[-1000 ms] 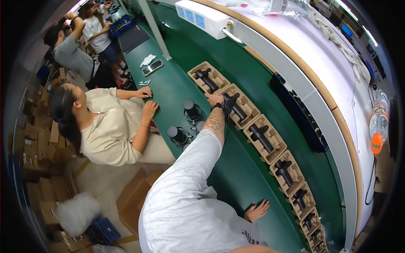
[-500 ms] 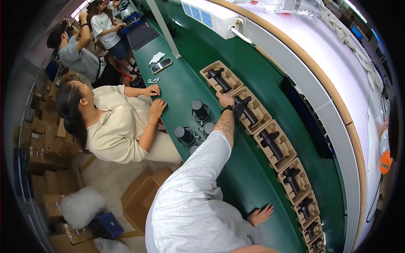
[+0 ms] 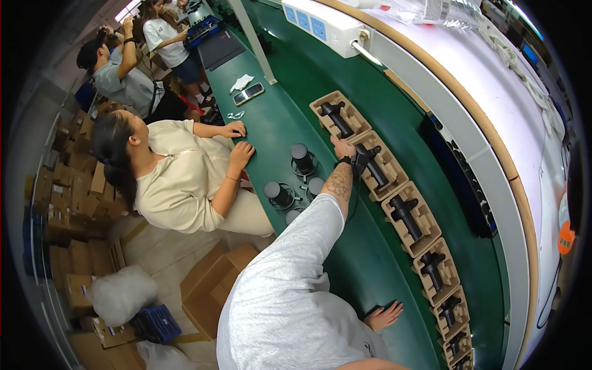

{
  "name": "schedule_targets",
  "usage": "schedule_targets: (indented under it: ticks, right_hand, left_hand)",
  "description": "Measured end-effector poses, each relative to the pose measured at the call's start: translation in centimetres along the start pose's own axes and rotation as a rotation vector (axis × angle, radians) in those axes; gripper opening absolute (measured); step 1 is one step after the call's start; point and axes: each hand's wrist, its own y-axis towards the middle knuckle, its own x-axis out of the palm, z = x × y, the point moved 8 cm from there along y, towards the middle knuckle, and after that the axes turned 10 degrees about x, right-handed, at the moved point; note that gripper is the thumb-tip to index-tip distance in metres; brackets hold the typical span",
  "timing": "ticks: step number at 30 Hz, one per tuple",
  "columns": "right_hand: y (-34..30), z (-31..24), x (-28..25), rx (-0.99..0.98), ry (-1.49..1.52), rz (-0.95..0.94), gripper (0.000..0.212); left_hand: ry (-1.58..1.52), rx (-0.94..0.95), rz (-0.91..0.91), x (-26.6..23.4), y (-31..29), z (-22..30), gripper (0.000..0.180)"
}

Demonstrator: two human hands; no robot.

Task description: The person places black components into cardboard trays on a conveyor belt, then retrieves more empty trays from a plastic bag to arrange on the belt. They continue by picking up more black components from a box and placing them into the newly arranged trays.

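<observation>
A row of brown moulded pulp trays point(image 3: 399, 161) runs along the green bench, each holding a black tubular part point(image 3: 404, 217). My left arm reaches far forward, and my left hand point(image 3: 343, 147) is closed at the near edge of the second tray from the far end, where it meets the farthest one. Its fingertips are partly hidden. A black strap and a small black device point(image 3: 359, 161) sit at that wrist, close to the black part in the tray. Low in the view, my right hand point(image 3: 384, 316) lies flat on the bench, fingers spread, holding nothing.
Black cylindrical parts point(image 3: 303, 158) stand left of my forearm. A seated person in cream point(image 3: 179, 166) rests both hands on the bench edge. A phone point(image 3: 249, 94) lies farther along. A power strip point(image 3: 324, 28) hangs by the shelf; an open carton point(image 3: 213, 290) stands on the floor.
The whole view has shifted slightly, with the scene now farther right. My left hand keeps its place at the trays, and my right hand still lies on the bench.
</observation>
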Motion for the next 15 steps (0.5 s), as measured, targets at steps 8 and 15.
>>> schedule_targets:
  ticks: [8, 15]
  right_hand:
    - [0.0, 0.6, 0.8, -0.001, 0.012, 0.070, 0.052]
    - [-0.4, 0.9, 1.4, 0.082, -0.007, -0.015, 0.051]
  left_hand:
    - [0.176, 0.300, 0.141, -1.0, -6.7, 10.4, 0.064]
    - [-0.794, 0.396, -1.165, -1.7, -30.3, 17.1, 0.046]
